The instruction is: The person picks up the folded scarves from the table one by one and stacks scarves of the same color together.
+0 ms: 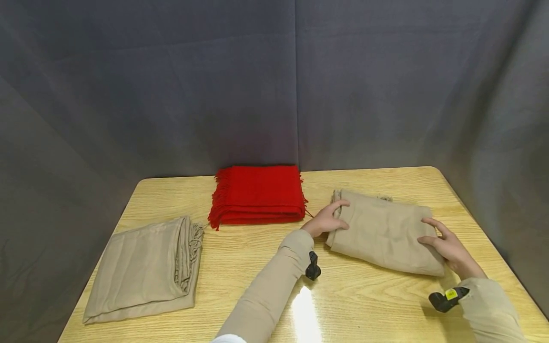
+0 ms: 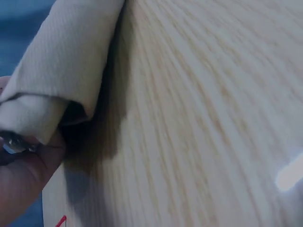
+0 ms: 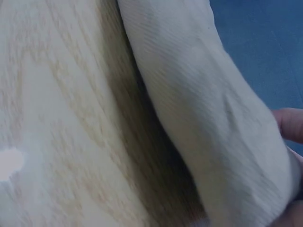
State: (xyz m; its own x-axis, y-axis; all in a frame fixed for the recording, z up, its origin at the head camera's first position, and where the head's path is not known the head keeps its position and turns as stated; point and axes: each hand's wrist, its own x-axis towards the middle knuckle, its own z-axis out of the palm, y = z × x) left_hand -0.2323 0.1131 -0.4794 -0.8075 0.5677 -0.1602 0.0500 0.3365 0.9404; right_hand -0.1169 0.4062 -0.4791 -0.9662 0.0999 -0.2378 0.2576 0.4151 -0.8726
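Landmark: red scarf (image 1: 257,195), folded, at the back middle of the table (image 1: 364,305).

Beige scarf (image 1: 386,233): folded, lies flat on the table just right of the red scarf, a little nearer the person. Not touching the red scarf.

Left hand (image 1: 327,220): at the beige scarf's left end, the end nearest the red scarf. Fingers curl over the top of the fold and thumb sits below; the left wrist view shows the cloth edge pinched against the palm (image 2: 23,179).

Right hand (image 1: 448,245): at the beige scarf's right end, far from the red scarf. Fingers curl round the cloth edge, gripping it; a fingertip (image 3: 289,124) shows behind the fold.

Second beige scarf (image 1: 146,267): folded, well left of the red scarf, nearer the front edge.
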